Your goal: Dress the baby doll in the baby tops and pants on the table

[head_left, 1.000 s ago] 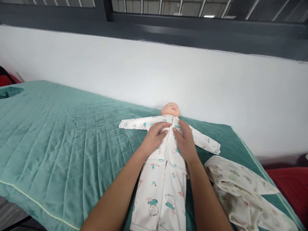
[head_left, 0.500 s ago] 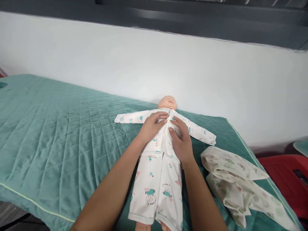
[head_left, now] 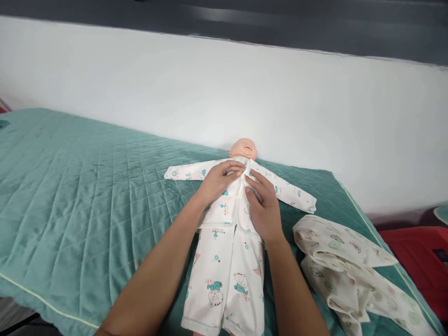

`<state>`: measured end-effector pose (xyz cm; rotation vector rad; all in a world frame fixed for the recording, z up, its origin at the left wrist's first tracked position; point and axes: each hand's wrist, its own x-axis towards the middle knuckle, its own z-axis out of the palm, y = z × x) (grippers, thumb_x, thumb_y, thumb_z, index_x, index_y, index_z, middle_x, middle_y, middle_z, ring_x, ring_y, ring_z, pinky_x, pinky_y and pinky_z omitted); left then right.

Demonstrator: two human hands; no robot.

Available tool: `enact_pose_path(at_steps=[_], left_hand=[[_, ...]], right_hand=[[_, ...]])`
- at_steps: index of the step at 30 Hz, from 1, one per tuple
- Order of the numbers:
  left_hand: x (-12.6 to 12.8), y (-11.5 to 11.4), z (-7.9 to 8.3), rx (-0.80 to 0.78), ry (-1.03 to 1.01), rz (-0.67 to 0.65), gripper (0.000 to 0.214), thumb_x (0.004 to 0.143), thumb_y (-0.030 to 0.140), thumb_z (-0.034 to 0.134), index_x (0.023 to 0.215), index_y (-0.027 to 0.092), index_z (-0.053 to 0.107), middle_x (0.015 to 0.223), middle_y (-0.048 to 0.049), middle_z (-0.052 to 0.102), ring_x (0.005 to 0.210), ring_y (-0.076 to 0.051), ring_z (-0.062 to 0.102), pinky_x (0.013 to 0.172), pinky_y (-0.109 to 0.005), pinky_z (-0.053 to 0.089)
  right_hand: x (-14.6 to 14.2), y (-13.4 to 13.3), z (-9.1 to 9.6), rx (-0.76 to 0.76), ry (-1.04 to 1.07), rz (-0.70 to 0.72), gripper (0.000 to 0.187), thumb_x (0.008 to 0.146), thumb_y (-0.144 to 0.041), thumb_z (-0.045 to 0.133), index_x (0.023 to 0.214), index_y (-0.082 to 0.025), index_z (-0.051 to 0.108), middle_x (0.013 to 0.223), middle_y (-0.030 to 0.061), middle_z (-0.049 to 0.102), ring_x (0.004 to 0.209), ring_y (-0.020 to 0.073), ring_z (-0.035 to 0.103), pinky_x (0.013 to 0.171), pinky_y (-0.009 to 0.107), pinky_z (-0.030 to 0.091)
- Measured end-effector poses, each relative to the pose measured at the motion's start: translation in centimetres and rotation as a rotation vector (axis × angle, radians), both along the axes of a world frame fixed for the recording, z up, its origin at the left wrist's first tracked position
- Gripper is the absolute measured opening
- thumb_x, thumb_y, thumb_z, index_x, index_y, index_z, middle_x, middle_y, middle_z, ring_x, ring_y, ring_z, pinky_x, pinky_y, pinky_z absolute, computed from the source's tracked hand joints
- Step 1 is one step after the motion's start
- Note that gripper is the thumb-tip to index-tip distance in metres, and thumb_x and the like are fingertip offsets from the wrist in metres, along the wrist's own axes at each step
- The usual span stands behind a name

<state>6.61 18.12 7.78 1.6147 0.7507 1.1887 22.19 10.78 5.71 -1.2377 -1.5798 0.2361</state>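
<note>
A baby doll lies on its back, dressed in a white printed shirt and matching trousers. Both long sleeves stretch out sideways. My left hand rests on the upper chest, its thumb and fingers closed on the shirt front beside the top button. On the other side of the front opening, my right hand has curled fingers gripping the shirt edge. A second button shows below, between the hands. The exact grip at the fingertips is partly hidden.
A crumpled cream printed cloth garment lies right of the doll. The green quilted cover lies beneath everything and meets a white wall behind the doll's head. A red object stands past the right edge.
Both hands stay at the shirt's upper front with only slight finger shifts. The view has moved a little, so the doll's legs sit lower in the picture.
</note>
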Motion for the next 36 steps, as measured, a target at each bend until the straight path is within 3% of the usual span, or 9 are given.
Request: enact_pose_path(at_steps=[12, 24, 30, 33, 36], left_hand=[[0.0, 0.0, 0.0, -0.112, -0.081, -0.036, 0.031, 0.081, 0.036, 0.074, 0.108, 0.02, 0.071, 0.11, -0.0075, 0.075, 0.105, -0.021, 0.067, 0.095, -0.033, 0.048], [-0.3, 0.1, -0.1, -0.042, -0.022, -0.032, 0.027, 0.081, 0.035, 0.074, 0.104, 0.021, 0.073, 0.114, -0.0072, 0.074, 0.11, -0.023, 0.066, 0.098, -0.036, 0.045], [-0.2, -0.5, 0.5, 0.022, 0.109, 0.033, 0.024, 0.083, 0.033, 0.069, 0.104, 0.023, 0.072, 0.116, -0.0051, 0.072, 0.111, -0.023, 0.063, 0.096, -0.035, 0.044], [0.3, -1.0, 0.8, 0.104, 0.207, 0.14, 0.022, 0.083, 0.025, 0.066, 0.104, 0.025, 0.072, 0.115, -0.0033, 0.071, 0.112, -0.022, 0.06, 0.094, -0.035, 0.045], [0.8, -1.3, 1.0, 0.231, 0.309, 0.213, 0.023, 0.08, 0.017, 0.061, 0.099, 0.025, 0.073, 0.103, -0.0029, 0.071, 0.106, -0.022, 0.058, 0.091, -0.034, 0.046]], right_hand=[[-0.2, -0.3, 0.3, 0.002, 0.024, -0.027, 0.024, 0.096, -0.029, 0.056, 0.114, -0.029, 0.073, 0.138, 0.0039, 0.062, 0.133, 0.024, 0.052, 0.114, 0.052, 0.041], [-0.2, -0.5, 0.6, -0.041, -0.038, -0.017, 0.029, 0.098, -0.029, 0.053, 0.119, -0.029, 0.071, 0.143, 0.0015, 0.059, 0.139, 0.0227, 0.047, 0.118, 0.049, 0.037], [0.1, -0.1, 0.4, -0.086, -0.04, 0.034, 0.032, 0.097, -0.03, 0.052, 0.124, -0.033, 0.069, 0.147, -0.0003, 0.055, 0.143, 0.0242, 0.042, 0.12, 0.053, 0.033], [-0.3, -0.5, 1.5, -0.091, -0.005, 0.009, 0.03, 0.095, -0.029, 0.055, 0.121, -0.032, 0.071, 0.149, 0.0013, 0.054, 0.144, 0.026, 0.04, 0.12, 0.055, 0.031], [-2.1, -2.3, 4.2, -0.022, 0.115, 0.009, 0.027, 0.094, -0.027, 0.058, 0.116, -0.031, 0.072, 0.14, 0.002, 0.061, 0.136, 0.0255, 0.049, 0.116, 0.051, 0.037]])
